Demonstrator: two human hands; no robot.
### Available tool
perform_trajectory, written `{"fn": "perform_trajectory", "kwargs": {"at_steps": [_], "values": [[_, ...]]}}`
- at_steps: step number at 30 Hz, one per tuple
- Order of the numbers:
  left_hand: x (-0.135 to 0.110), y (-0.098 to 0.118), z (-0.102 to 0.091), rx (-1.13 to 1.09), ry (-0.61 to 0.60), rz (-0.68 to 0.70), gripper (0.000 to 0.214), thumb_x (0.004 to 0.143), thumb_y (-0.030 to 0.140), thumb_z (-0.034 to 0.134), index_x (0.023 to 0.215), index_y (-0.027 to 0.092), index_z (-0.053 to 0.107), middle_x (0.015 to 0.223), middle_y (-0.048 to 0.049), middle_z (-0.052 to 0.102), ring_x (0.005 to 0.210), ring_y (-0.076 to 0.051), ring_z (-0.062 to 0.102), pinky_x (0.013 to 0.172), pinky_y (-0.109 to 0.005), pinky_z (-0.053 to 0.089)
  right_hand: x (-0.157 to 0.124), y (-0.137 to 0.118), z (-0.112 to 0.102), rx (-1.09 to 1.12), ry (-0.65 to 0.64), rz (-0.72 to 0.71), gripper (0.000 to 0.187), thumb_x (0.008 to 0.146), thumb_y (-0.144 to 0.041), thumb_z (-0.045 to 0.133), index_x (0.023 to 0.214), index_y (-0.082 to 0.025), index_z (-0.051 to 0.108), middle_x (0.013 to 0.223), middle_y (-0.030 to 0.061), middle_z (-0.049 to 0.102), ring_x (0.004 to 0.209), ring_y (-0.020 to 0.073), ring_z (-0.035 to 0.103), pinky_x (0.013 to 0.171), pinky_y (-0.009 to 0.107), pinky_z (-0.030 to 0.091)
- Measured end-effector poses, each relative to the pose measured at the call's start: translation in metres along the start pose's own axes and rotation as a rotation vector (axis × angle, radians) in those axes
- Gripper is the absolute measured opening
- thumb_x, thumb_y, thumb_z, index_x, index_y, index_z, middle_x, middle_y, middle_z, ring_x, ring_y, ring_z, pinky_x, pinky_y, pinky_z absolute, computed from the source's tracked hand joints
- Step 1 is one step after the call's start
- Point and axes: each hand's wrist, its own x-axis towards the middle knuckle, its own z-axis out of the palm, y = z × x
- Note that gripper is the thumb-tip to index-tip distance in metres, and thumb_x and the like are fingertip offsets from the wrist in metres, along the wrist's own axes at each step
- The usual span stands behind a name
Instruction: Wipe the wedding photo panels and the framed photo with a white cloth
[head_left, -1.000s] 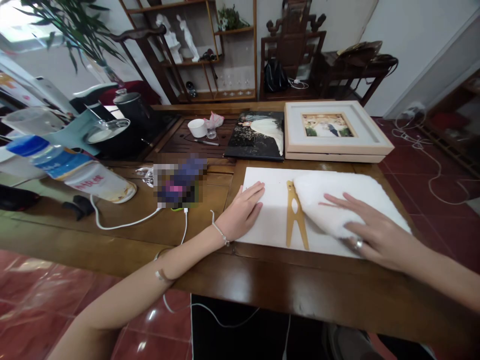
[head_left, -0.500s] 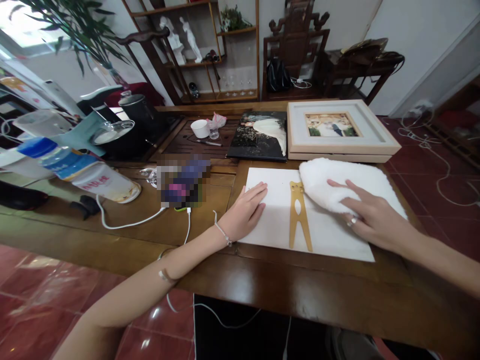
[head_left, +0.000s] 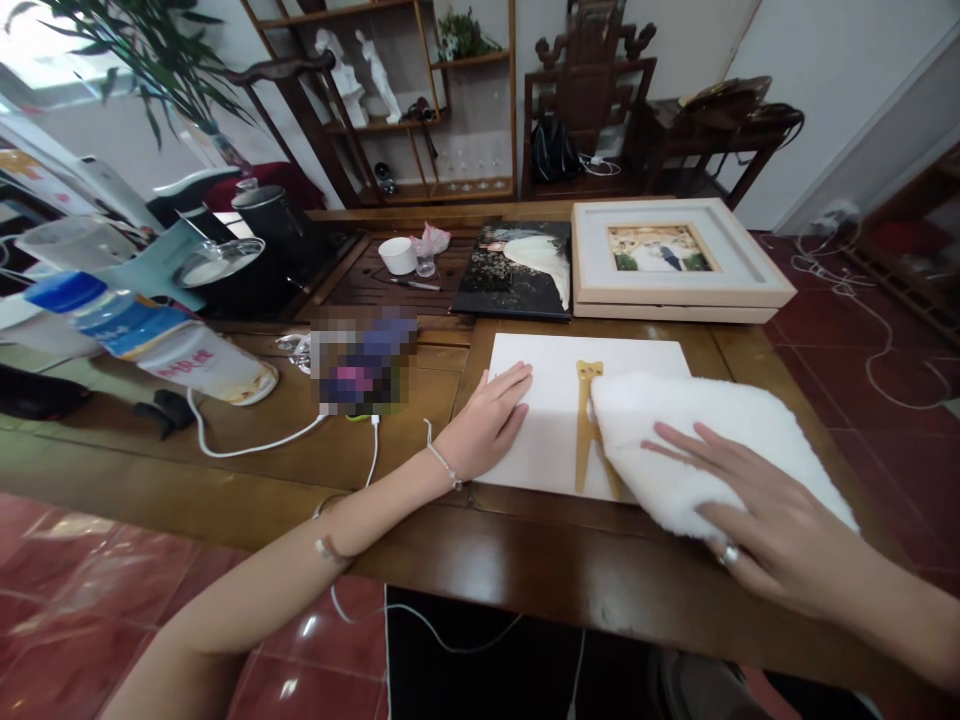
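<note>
R hand [head_left: 772,530] was on top of a fluffy white cloth [head_left: 652,485], fingers spread, can't tell if it pinched the fabric. L hand [head_left: 487,425] lay flat, gripping nothing, on a smooth white board [head_left: 540,440]. Cloth partly hid a flat yellowish two-legged piece [head_left: 585,425] btwn them. Boxy framed pic [head_left: 660,250] sat behind on the shiny wooden bench [head_left: 525,550] tbh.

The upper-left window [head_left: 34,50] glares white; floor tiles [head_left: 330,660] glint.
</note>
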Motion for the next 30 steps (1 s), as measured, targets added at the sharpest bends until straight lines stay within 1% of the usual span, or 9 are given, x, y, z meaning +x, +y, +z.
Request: {"fn": "perform_trajectory", "kwargs": {"at_steps": [6,9,11,13,16,19,22,25,30], "values": [[0.000,-0.001,0.000,-0.011,0.001,0.004,0.041,0.095,0.020,0.033,0.134,0.012,0.040,0.144,-0.0150,0.039,0.138,-0.024,0.029,0.113,-0.055,0.021,0.044,0.052,0.010,-0.028,0.026,0.241,0.020,0.086,-0.021,0.042,0.091,-0.018,0.060,0.123,0.0159,0.057,0.115,0.0313,0.053,0.090,0.048,0.048],[0.000,-0.001,0.000,-0.015,-0.002,0.004,0.041,0.095,0.019,0.033,0.134,0.012,0.040,0.144,-0.0154,0.039,0.138,-0.024,0.029,0.113,-0.055,0.021,0.074,0.057,0.011,-0.003,0.018,0.477,0.024,0.090,-0.026,0.039,0.088,-0.019,0.061,0.083,0.0080,0.067,0.084,0.0272,0.065,0.078,0.046,0.052],[0.000,-0.001,-0.001,-0.019,0.001,0.007,0.041,0.095,0.019,0.033,0.135,0.012,0.040,0.144,-0.0154,0.040,0.138,-0.025,0.030,0.113,-0.055,0.021,0.086,0.050,0.013,0.000,0.038,0.526,0.023,0.090,-0.025,0.039,0.087,-0.020,0.061,0.075,0.0047,0.066,0.078,0.0255,0.065,0.078,0.046,0.052],[0.000,-0.001,-0.001,-0.023,0.006,0.011,0.041,0.095,0.020,0.033,0.135,0.013,0.040,0.143,-0.0151,0.040,0.137,-0.025,0.030,0.113,-0.056,0.021,0.088,0.034,0.018,-0.014,0.057,0.464,0.021,0.087,-0.020,0.040,0.089,-0.021,0.061,0.089,0.0080,0.068,0.095,0.0285,0.063,0.082,0.049,0.051],[0.001,-0.002,0.000,-0.019,0.004,0.007,0.042,0.094,0.020,0.034,0.135,0.013,0.040,0.143,-0.0155,0.040,0.138,-0.025,0.030,0.112,-0.056,0.022,0.074,-0.003,0.024,-0.008,0.063,0.225,0.022,0.078,-0.010,0.043,0.087,-0.017,0.062,0.122,0.0174,0.058,0.125,0.0344,0.044,0.095,0.059,0.042],[0.001,-0.002,0.000,-0.014,-0.002,0.005,0.042,0.094,0.019,0.034,0.135,0.013,0.040,0.144,-0.0157,0.040,0.138,-0.025,0.030,0.113,-0.055,0.021,0.054,-0.041,0.023,0.075,0.022,0.048,0.018,0.068,-0.005,0.047,0.075,-0.015,0.061,0.136,0.0218,0.045,0.132,0.0390,0.030,0.101,0.066,0.030],[0.001,-0.001,0.000,-0.019,0.000,0.006,0.042,0.094,0.018,0.034,0.135,0.014,0.040,0.144,-0.0152,0.039,0.137,-0.025,0.030,0.113,-0.056,0.021,0.043,-0.060,0.017,0.119,-0.021,-0.051,0.012,0.067,-0.005,0.050,0.066,-0.015,0.057,0.138,0.0230,0.043,0.132,0.0407,0.029,0.101,0.067,0.029],[0.000,-0.001,0.000,-0.025,0.003,0.010,0.042,0.093,0.016,0.033,0.135,0.013,0.040,0.144,-0.0155,0.039,0.137,-0.025,0.030,0.112,-0.056,0.021,0.045,-0.048,0.014,0.115,-0.045,-0.089,0.013,0.070,-0.005,0.051,0.065,-0.016,0.056,0.135,0.0212,0.047,0.131,0.0378,0.032,0.102,0.064,0.032],[0.000,-0.002,0.001,-0.022,0.005,0.007,0.042,0.094,0.019,0.034,0.136,0.013,0.039,0.144,-0.0156,0.040,0.137,-0.025,0.030,0.113,-0.055,0.021,0.063,0.013,0.019,0.073,-0.044,-0.023,0.023,0.073,-0.009,0.049,0.090,-0.016,0.063,0.136,0.0181,0.048,0.133,0.0308,0.033,0.103,0.059,0.033]]}}
